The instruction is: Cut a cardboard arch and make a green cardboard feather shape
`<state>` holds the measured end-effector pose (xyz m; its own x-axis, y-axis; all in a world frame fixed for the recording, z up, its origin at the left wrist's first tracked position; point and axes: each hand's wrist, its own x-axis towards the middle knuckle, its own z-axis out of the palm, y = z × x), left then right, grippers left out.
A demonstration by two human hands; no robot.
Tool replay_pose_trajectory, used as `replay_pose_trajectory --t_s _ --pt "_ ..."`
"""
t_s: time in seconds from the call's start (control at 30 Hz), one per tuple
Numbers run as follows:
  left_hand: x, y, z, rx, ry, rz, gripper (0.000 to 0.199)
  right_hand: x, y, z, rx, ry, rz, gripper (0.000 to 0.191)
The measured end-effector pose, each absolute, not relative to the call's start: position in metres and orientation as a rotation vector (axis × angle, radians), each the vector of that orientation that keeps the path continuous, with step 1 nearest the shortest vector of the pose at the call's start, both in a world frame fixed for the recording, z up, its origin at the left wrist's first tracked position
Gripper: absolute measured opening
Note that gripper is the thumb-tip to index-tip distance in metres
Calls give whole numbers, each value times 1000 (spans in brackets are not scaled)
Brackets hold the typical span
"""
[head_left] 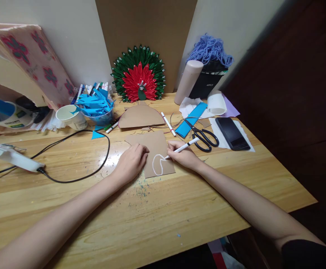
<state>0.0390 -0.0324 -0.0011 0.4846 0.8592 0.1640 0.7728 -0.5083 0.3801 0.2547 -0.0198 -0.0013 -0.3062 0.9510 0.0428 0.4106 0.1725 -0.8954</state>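
Note:
A square piece of brown cardboard point(155, 144) lies flat on the table, bearing a white curved outline point(153, 166) with a rounded loop. My right hand point(183, 155) is closed around a white marker point(186, 145), whose tip touches the outline near the cardboard's right side. On the left part of the cardboard rests my left hand point(132, 160), its fingers curled together and pressing the piece down. Just behind it sits a half-round cardboard piece point(142, 116). Another white marker point(168, 124) lies beside that, and black-handled scissors point(202, 136) are to the right.
A red and green peacock craft point(140, 76) stands at the back. On the left are a glue gun point(14, 158) with its looping cable, a paper cup point(71, 117) and a tub of blue pieces point(97, 108). A phone point(232, 133) and pink bottle point(189, 82) are right.

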Motion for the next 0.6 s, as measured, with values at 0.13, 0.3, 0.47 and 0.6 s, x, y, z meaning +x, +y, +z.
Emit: replay_pose_trajectory --t_s 0.13,0.3,0.47,0.6 --pt "40 -32 -1 2471 1399 489 16 255 -22 -1 -1307 -1816 1094 27" --pt "40 -33 0 2442 1408 493 18 254 -21 -3 -1266 -1639 1183 28" --pt "34 -40 13 2150 1828 528 28 253 -22 -4 -1237 -1436 1130 27" --pt "30 -46 22 1957 1840 412 35 244 -34 -4 -1273 -1453 989 26"
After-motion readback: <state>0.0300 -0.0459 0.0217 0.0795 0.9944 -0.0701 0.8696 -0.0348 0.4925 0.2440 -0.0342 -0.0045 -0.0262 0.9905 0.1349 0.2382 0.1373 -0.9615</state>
